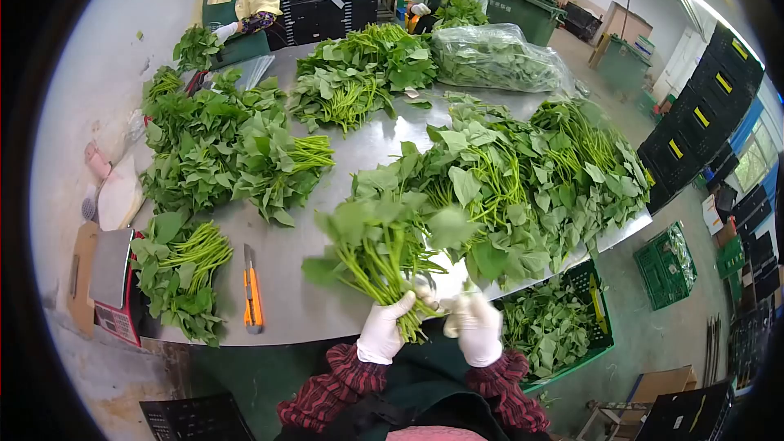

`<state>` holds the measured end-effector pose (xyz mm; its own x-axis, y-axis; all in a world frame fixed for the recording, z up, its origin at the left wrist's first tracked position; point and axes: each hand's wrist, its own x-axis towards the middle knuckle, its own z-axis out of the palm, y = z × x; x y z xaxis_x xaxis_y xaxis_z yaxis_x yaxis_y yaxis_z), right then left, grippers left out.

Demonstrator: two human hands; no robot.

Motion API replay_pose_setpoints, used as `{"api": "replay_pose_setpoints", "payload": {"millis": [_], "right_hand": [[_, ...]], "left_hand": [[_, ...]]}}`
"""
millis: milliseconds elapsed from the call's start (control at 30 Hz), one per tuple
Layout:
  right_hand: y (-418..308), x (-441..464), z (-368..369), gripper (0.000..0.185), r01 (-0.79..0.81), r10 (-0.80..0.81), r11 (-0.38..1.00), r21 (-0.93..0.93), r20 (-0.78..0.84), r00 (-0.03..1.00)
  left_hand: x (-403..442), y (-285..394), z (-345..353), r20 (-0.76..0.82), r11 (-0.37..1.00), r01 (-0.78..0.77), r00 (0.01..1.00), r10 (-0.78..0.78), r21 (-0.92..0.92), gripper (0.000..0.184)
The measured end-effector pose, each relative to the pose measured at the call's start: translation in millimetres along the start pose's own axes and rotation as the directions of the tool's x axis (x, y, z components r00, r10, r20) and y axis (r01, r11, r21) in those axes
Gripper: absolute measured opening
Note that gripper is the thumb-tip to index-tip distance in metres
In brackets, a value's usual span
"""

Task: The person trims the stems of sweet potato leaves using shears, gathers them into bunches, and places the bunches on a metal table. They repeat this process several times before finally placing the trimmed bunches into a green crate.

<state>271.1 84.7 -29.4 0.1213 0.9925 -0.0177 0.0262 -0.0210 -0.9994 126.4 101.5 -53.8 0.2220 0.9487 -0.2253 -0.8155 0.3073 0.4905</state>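
Striped sleeves [335, 388] reach toward the bench [286, 269]. Left to right along its near side: a bundle of leafy greens [181, 269], an orange utility knife [254, 290], the gloved left hand [384, 329], fingers wrapped round a leafy bunch's [380, 253] stems, and the blurred right hand [476, 331], fingers curled, any pinch unclear. Right of it, below bench level, a green crate [603, 306] holds leaves.

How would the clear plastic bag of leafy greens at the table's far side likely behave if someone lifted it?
The clear plastic bag looks thin and wrinkled, so it would probably sag rather than stay stiff. Being full of leafy greens, it is likely light for its bulk. Its shiny film may feel somewhat slippery.
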Motion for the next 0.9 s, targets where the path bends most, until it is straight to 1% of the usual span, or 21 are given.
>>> {"api": "replay_pose_setpoints", "payload": {"millis": [33,67,100,133,167,200,233,267,300,367,400,433,467,500,567,633,667,700,767,800,900], "right_hand": [[2,3,-9,0.018,0.241,-0.223,0.967,0.085,-0.179,0.958],[-4,14,-30,0.024,0.340,-0.383,0.923,-0.181,-0.336,0.860],[-12,24,-55,0.027,0.274,-0.307,0.952,-0.138,-0.396,0.866],[-11,31,-86,0.028,0.254,-0.213,0.967,0.027,-0.461,0.861],[-8,37,-120,0.032,0.188,-0.201,0.979,-0.075,-0.481,0.854],[1,45,-155,0.039,-0.067,-0.076,0.975,-0.214,-0.598,0.798],[23,50,-186,0.044,-0.196,-0.112,0.915,-0.352,-0.689,0.716],[47,45,-217,0.041,-0.358,-0.394,0.583,-0.729,-0.639,0.660],[61,43,-236,0.041,-0.501,-0.616,0.092,-0.861,-0.444,0.650],[3,27,-170,0.040,-0.291,-0.281,0.606,-0.740,-0.542,0.792],[12,28,-150,0.036,-0.094,-0.398,0.619,-0.780,-0.414,0.818],[14,27,-121,0.031,0.087,-0.400,0.705,-0.704,-0.294,0.868],[7,23,-88,0.028,0.133,-0.277,0.793,-0.594,-0.158,0.948],[-5,13,-54,0.031,0.090,-0.111,0.926,-0.366,-0.036,0.993],[-9,5,-7,0.035,0.305,-0.231,0.757,-0.578,0.200,0.952],[14,13,21,0.029,0.490,-0.399,0.816,-0.307,0.314,0.862],[12,9,26,0.020,0.264,-0.225,0.961,-0.084,0.321,0.920],[18,11,26,0.020,0.265,-0.225,0.961,-0.081,0.324,0.919],[31,16,20,0.016,0.261,-0.176,0.931,-0.254,0.312,0.934],[25,15,23,0.021,0.218,-0.172,0.965,-0.148,0.270,0.947],[12,13,25,0.016,0.077,-0.022,0.970,-0.231,0.231,0.973]], "left_hand": [[2,4,-3,-0.001,1.000,-0.001,1.000,0.001,-0.001,0.017],[4,10,-9,0.025,0.995,-0.088,0.996,0.089,-0.046,0.016],[5,17,-13,0.047,0.980,-0.173,0.983,0.178,-0.093,0.014],[4,28,-8,-0.012,0.967,-0.228,0.973,0.228,-0.114,0.013],[5,34,-15,-0.051,0.954,-0.295,0.955,0.292,-0.052,0.014],[4,42,-14,-0.028,0.942,-0.335,0.942,0.335,-0.019,0.015],[2,47,-12,-0.010,0.928,-0.373,0.928,0.373,0.012,0.016],[2,47,-13,-0.013,0.927,-0.376,0.927,0.376,0.010,0.016],[2,45,-14,-0.048,0.931,-0.362,0.930,0.364,0.041,0.017],[5,39,-17,-0.084,0.935,-0.347,0.932,0.352,0.070,0.019],[6,33,-18,-0.069,0.948,-0.316,0.945,0.318,0.050,0.019],[7,26,-18,-0.052,0.959,-0.282,0.958,0.283,0.033,0.020],[7,22,-19,-0.069,0.970,-0.238,0.968,0.241,0.053,0.019],[6,18,-18,-0.065,0.970,-0.234,0.969,0.238,0.059,0.019],[3,11,-15,-0.039,0.979,-0.189,0.981,0.192,0.075,0.022],[1,7,-19,-0.013,0.974,-0.185,0.982,0.188,0.129,0.026],[2,5,-26,-0.013,0.972,-0.186,0.982,0.190,0.141,0.026],[1,7,-27,-0.012,0.970,-0.188,0.981,0.192,0.152,0.026],[-2,9,-24,-0.020,0.969,-0.186,0.981,0.192,0.160,0.027],[-3,9,-21,-0.025,0.969,-0.179,0.982,0.186,0.167,0.027],[-3,4,-23,-0.025,0.964,-0.102,0.993,0.111,0.245,0.026]]}}
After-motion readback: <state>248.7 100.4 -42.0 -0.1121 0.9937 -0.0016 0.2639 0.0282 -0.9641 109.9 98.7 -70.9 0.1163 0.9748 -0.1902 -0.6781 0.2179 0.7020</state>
